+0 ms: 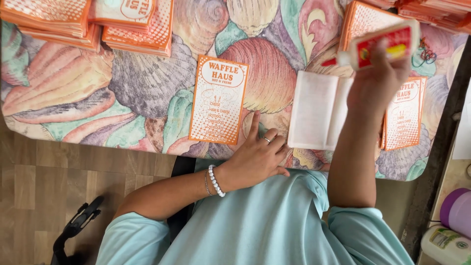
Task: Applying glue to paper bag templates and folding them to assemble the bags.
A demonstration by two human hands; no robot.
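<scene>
The table (147,98), covered in a pastel shell-patterned cloth, is the landmark here. Along its far edge sit stacks of orange printed bags (88,22), with more at the far right corner. Near the middle of the table lies a single orange bag (219,100), flat and printed side up. To the right of it a white, partly unfolded bag (316,110) lies with its plain side up, and another orange pile (405,115) sits beyond that.

The left hand (257,154) rests flat at the table's near edge, fingers loosely spread, just beside the single orange bag. The right hand (380,81) is raised above the table, closed around a red-and-white glue stick (387,44). For a clean job, the flat hand should steady the paper while glue goes along the flap only.
</scene>
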